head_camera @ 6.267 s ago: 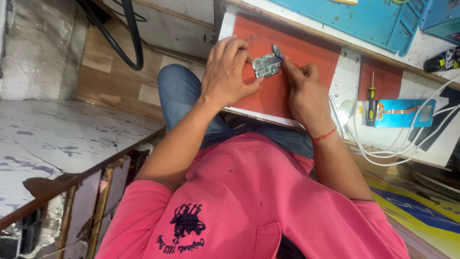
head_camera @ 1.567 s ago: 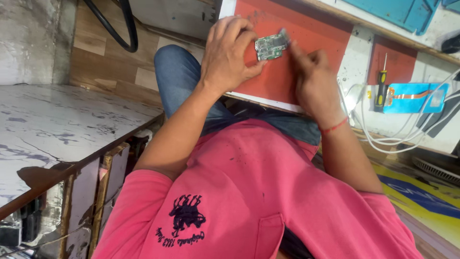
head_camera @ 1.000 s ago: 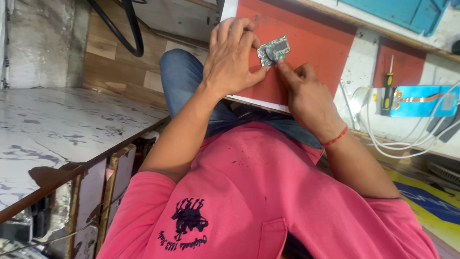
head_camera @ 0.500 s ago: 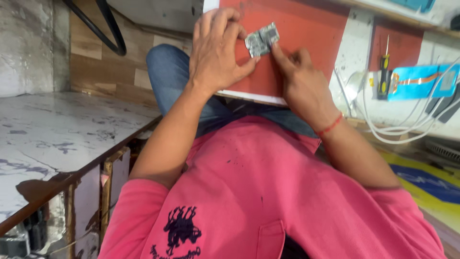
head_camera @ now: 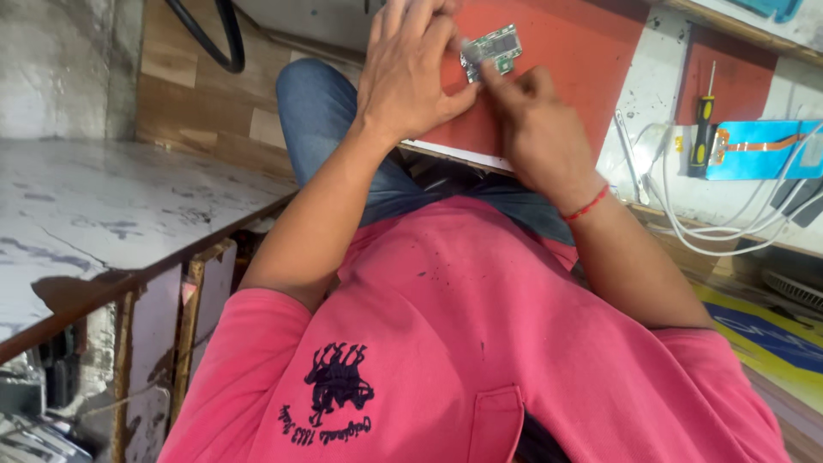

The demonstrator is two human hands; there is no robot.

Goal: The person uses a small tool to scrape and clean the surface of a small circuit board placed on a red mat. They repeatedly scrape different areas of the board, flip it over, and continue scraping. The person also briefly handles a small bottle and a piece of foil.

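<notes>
Green board (head_camera: 492, 47) on the red mat (head_camera: 566, 60), work under way.
I see left hand (head_camera: 411, 73) fingers pinching it; right hand (head_camera: 536, 129) fingertip presses its edge, grip unclear.

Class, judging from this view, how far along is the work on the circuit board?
Done: the bare board lies on the red mat. In hand: left hand steadies it, right hand presses its edge. Left: the screwdriver lies untouched; what remains is unclear.

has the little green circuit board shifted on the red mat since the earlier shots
Cannot tell: the circuit board stays between both hands on the red mat; its small shift in the picture matches the camera's own motion.
</notes>
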